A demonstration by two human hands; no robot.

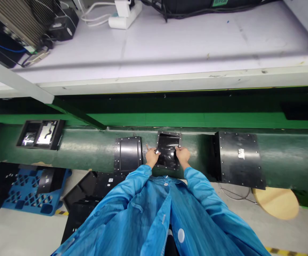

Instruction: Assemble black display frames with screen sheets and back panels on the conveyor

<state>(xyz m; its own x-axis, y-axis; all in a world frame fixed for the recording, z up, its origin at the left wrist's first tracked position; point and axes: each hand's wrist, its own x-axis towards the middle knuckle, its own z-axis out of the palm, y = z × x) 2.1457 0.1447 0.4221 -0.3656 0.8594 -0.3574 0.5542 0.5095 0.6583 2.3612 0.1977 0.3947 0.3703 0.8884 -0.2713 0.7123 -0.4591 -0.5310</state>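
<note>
A glossy black panel (167, 151) with bright reflections lies in a shallow black tray (162, 134) on the green bench, right in front of me. My left hand (152, 157) is closed at the panel's left edge, its thumb and fingers pinching there. At the right edge, my right hand (183, 155) grips the panel with the fingertips over its rim. Just left of my left hand sits a black tray with a flat dark panel (128, 153) and small pale dots around its border. Whether the panel touches the tray floor cannot be seen.
A black tray stack (239, 160) with a white label stands to the right. At far left is a two-part black tray (40, 134) holding shiny items. A white shelf (169, 46) crosses above the bench. Below are a blue pallet (33, 192) and a round wooden stool (276, 202).
</note>
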